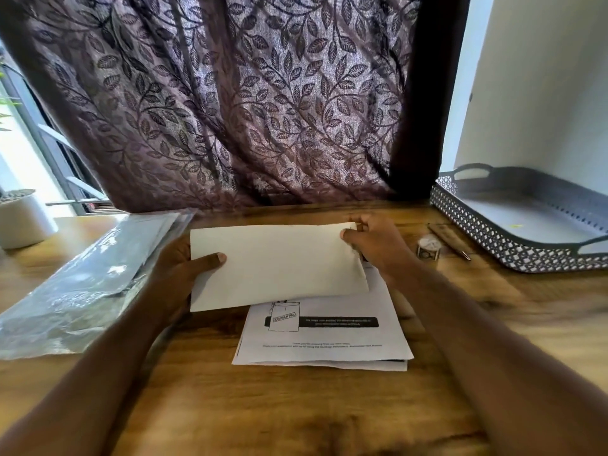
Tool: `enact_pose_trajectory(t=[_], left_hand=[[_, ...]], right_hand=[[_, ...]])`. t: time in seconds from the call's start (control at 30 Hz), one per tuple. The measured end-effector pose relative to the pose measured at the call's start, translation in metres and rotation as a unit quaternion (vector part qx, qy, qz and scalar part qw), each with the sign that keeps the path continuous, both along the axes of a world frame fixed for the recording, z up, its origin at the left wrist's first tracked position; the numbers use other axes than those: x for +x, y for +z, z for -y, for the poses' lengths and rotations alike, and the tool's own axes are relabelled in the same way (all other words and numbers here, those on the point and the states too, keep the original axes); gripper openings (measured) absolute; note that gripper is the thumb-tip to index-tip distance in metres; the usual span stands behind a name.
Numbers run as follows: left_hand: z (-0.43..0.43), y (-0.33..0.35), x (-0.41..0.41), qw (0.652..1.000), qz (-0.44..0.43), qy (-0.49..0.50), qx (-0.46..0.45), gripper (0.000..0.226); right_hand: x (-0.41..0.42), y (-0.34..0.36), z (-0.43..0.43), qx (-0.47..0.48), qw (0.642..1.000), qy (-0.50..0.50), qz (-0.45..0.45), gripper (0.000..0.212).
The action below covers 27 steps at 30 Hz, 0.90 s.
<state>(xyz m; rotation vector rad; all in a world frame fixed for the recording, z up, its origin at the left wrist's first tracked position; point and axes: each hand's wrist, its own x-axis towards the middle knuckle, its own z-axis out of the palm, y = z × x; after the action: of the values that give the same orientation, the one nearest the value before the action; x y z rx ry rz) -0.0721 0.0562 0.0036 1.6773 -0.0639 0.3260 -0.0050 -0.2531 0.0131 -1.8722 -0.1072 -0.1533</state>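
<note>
Lifted off brown wooden surface (pixel 296 406), over stack of printed white sheets (pixel 325 337): plain white paper envelope (pixel 276 264). Left grip (pixel 184 271) clasps left end, thumb on front; right grip (pixel 375 245) pinches top right corner. Likely light, thin, floppy, easily creased; support both ends, gentle pressure.

Grey tray (pixel 477 228) sits near a tape roll (pixel 428 246).

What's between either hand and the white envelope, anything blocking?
Nothing visible. The left hand grips the white envelope at its left edge, thumb on top; the right hand pinches its upper right corner. The printed sheets lie beneath it on the table.
</note>
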Motion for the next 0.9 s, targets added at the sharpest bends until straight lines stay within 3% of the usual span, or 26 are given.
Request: enact_pose_trajectory(t=[0.3, 0.57, 0.77, 0.9], left_hand=[[-0.008, -0.002, 0.005, 0.995, 0.040, 0.068, 0.066, 0.036], [-0.007, -0.001, 0.005, 0.990, 0.062, 0.102, 0.072, 0.034], [-0.014, -0.004, 0.008, 0.988, 0.054, 0.108, 0.100, 0.053], [-0.014, -0.003, 0.006, 0.983, 0.067, 0.116, 0.124, 0.058]], right_hand=[[-0.002, 0.004, 0.006, 0.038, 0.999, 0.021, -0.032, 0.042], [-0.005, 0.011, 0.017, 0.165, 0.964, 0.159, -0.133, 0.069], [-0.009, 0.012, 0.022, 0.117, 0.955, 0.200, -0.187, 0.060], [-0.007, 0.010, 0.025, 0.081, 0.953, 0.195, -0.218, 0.069]])
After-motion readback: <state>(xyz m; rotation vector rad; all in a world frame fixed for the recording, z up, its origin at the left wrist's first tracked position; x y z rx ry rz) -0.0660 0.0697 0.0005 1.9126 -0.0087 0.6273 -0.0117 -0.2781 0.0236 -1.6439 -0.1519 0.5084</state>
